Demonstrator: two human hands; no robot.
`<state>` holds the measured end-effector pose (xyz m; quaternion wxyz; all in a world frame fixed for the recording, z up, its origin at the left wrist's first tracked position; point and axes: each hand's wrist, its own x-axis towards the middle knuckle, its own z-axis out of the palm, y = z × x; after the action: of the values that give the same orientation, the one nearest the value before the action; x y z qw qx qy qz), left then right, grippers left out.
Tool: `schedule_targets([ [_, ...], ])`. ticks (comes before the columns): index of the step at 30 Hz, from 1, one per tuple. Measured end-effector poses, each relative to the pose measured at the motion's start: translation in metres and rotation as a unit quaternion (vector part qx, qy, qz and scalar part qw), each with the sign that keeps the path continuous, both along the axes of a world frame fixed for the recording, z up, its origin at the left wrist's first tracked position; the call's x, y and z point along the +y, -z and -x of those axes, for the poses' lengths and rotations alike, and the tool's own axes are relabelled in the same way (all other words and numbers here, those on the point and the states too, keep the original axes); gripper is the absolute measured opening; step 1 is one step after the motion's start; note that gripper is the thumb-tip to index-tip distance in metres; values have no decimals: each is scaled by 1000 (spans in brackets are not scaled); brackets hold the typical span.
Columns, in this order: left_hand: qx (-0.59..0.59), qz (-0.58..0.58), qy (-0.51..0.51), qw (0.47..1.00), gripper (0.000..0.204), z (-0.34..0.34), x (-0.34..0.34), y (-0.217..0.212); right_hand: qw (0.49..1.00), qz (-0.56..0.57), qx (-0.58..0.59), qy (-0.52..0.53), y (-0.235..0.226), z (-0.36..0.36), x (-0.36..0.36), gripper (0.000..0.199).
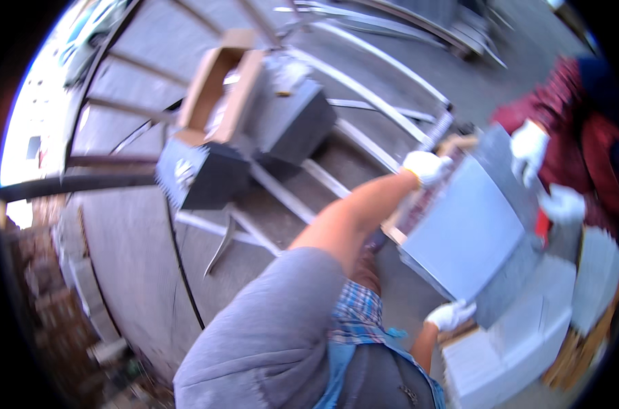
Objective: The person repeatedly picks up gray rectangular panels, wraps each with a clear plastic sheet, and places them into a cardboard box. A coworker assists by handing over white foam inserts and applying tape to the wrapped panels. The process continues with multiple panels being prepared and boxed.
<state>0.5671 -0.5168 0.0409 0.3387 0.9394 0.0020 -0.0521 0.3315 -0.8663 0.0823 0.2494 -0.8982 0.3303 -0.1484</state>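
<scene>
Before me is a flat, light blue-grey square slab, tilted, with darker grey slabs beside and under it. My left hand, in a white glove, is near the slab's upper left corner, above a wood-edged tray. Blur hides whether its fingers grip anything. At the slab's lower corner, my gloved right hand is closed on the edge. Across from me, a co-worker's gloved hand lies by another grey slab. Their other hand is next to a red object too blurred to name.
White blocks stand at the lower right on wood. To my left a metal frame bears grey slab stacks and an open cardboard box. Brown rails run behind it. Bricks lie at far left.
</scene>
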Motion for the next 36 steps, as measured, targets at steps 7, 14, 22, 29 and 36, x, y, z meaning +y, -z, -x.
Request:
schedule_targets([
  [7,91,108,-162,977,34,98,88,-44,983,84,21,-162,-23,-10,53,50],
  [14,202,120,-418,878,41,310,223,15,889,64,-42,-452,-45,-27,190,45],
  [22,259,-11,-551,793,43,517,353,24,716,-54,81,-691,-46,30,375,43],
  [29,229,16,-803,550,63,623,472,60,651,-56,219,-724,-27,51,451,42],
  [36,178,14,-804,567,72,679,548,114,610,-49,282,-739,14,52,523,38],
])
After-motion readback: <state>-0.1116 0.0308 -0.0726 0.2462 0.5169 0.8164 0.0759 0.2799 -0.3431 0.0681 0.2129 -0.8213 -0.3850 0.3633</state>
